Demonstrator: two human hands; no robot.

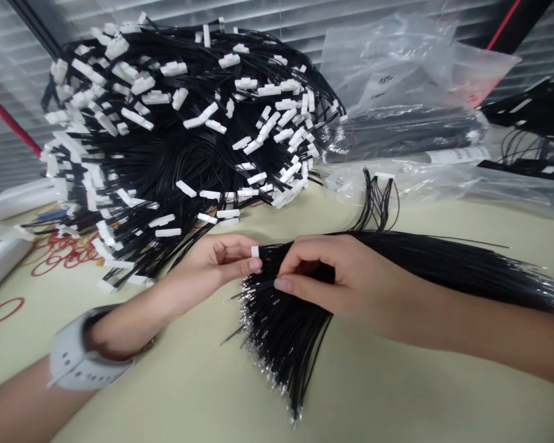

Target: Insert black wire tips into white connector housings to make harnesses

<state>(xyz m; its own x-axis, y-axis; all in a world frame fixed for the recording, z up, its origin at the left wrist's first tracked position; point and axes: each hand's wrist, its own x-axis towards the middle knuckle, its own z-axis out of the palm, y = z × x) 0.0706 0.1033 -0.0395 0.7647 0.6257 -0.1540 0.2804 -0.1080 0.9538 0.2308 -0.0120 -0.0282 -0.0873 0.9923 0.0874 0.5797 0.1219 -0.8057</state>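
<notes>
Left hand [221,261]: closed in a pinch, thumb and index fingertip gripping 1 small white plastic connector [255,251], with the other fingers curled. A white perforated watch strap [90,360] sits on the left wrist.

Right hand [332,277]: thumb and index finger pinch a few strands at the near side of a loose bundle of black wires [295,326]. The hand is just beside the connector, and the 2 hands nearly meet over the bundle.

The bundle lies flat on a pale yellow-green tabletop [189,384], with its bare tinned ends fanned towards the camera and its length running off to the right. A small tuft of black wire loops [376,206] stands up behind the right hand.

Beyond the hands, a large heap of black wires fitted with white connectors [175,147] covers the far left of the table. Clear plastic bags [397,74] lie to its right, 1 holding a black wire bundle [397,132]. Red rubber bands [62,253] lie at the left, near a white box [2,261], with 1 more red band [3,311] nearer the camera. Window blinds [13,144] fill the background.
</notes>
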